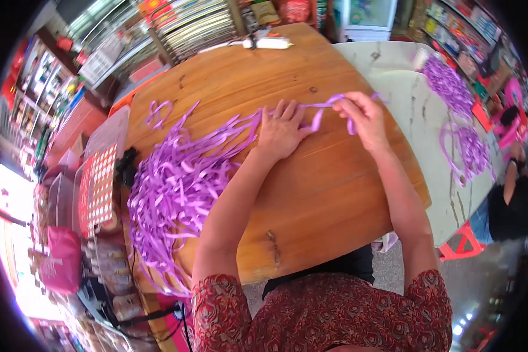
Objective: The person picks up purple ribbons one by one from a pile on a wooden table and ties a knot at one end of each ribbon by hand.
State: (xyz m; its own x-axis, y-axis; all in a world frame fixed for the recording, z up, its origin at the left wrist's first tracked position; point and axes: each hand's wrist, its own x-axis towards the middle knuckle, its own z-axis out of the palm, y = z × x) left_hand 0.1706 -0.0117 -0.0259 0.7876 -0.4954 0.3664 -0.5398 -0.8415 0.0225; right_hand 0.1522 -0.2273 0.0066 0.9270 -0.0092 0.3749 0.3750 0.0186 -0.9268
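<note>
A big tangled heap of purple ribbon (176,179) covers the left part of the wooden table (322,193). Several strands run from it toward my left hand (280,132), which lies flat on them with its fingers spread, pressing them to the wood. To its right, my right hand (361,117) is raised near the table's right edge, fingers pinched on a purple ribbon strand (315,120). That strand stretches between my two hands, with a loop hanging from it. One separate curl of ribbon (158,114) rests beyond the heap.
A pale marble-patterned table (396,64) adjoins on the right, bearing more purple ribbon bundles (449,85). At the far edge lies a white power strip (273,43). A red-and-white checked box (101,186) and a pink bag (61,261) stand left. Another person (513,205) is at far right.
</note>
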